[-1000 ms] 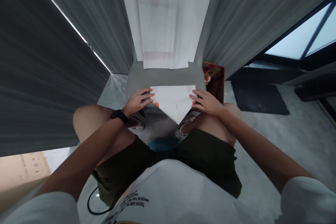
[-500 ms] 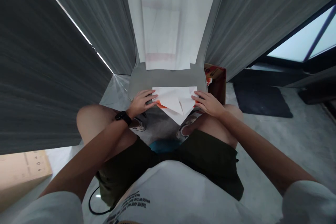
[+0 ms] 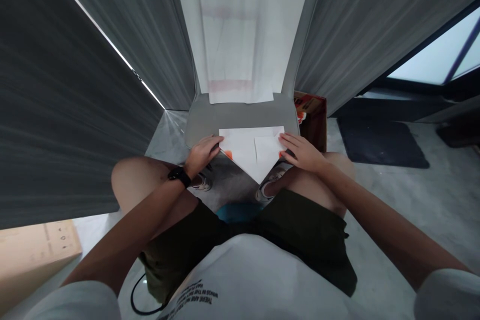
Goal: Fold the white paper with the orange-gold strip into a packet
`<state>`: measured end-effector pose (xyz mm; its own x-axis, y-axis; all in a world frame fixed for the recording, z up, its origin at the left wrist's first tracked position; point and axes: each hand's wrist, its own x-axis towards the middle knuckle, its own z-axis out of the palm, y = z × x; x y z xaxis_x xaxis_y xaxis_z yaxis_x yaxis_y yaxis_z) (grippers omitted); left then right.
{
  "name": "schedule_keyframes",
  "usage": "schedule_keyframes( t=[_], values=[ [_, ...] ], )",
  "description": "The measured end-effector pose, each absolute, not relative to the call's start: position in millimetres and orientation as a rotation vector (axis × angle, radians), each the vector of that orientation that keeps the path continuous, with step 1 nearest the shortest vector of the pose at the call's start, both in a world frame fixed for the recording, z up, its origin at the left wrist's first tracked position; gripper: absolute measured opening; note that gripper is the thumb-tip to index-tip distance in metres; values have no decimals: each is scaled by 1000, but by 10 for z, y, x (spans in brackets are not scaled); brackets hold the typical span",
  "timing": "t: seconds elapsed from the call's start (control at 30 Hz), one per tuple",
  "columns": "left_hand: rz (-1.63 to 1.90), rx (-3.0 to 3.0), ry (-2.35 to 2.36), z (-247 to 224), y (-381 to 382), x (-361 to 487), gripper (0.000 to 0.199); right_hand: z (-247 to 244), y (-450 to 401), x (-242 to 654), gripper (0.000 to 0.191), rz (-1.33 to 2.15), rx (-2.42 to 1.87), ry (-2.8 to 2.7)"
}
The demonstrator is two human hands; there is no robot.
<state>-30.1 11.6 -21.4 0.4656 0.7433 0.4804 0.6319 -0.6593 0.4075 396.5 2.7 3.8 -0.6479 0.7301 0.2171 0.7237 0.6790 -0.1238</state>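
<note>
While the folded white paper (image 3: 240,144) is at the front edge of the grey chair seat (image 3: 240,116), its point overhanging, the left hand (image 3: 203,153) and right hand (image 3: 304,153) each pinch one side corner. The step in hand looks like aligning folds; the next move seems to call for level corners and even pressure.

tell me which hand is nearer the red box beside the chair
Right. The right hand is at the paper's right edge, close to the red box; the left hand is at the left edge, farther off.
</note>
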Motion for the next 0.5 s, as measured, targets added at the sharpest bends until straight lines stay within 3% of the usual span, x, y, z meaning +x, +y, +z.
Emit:
schedule_keyframes(
  t=[0.2,0.5],
  values=[
    [960,2437,1079,-215,153,-366,34,24,24,4021,71,70,-1108,-2655],
    [986,2312,1141,-200,196,-458,35,67,-18,3999,55,49,-1117,-2663]
  ],
)
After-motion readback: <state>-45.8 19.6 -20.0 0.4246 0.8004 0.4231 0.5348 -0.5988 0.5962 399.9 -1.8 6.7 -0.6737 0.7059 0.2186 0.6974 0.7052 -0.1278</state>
